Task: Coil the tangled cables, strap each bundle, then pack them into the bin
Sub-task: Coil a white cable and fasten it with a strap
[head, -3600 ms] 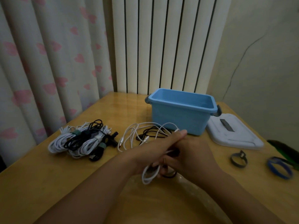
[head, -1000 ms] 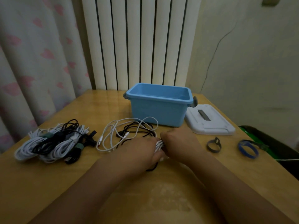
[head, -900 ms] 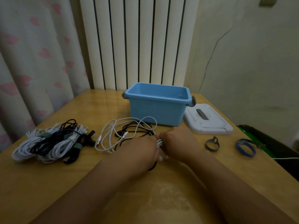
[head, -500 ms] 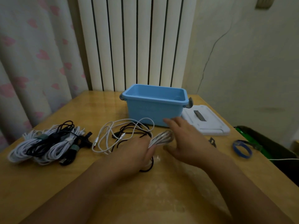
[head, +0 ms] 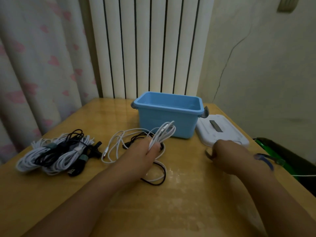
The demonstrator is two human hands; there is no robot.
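While left hand (head: 145, 156) grips one coil (head: 162, 134), one bin (head: 168, 113) behind.

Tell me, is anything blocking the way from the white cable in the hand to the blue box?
Nothing visible does. The left hand grips the coiled white cable just in front of the open blue bin; the lid lies beside it.

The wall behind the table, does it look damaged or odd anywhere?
Yes. A thin dark crack runs down the wall at the right of the radiator, from high up to near the table edge behind the bin.
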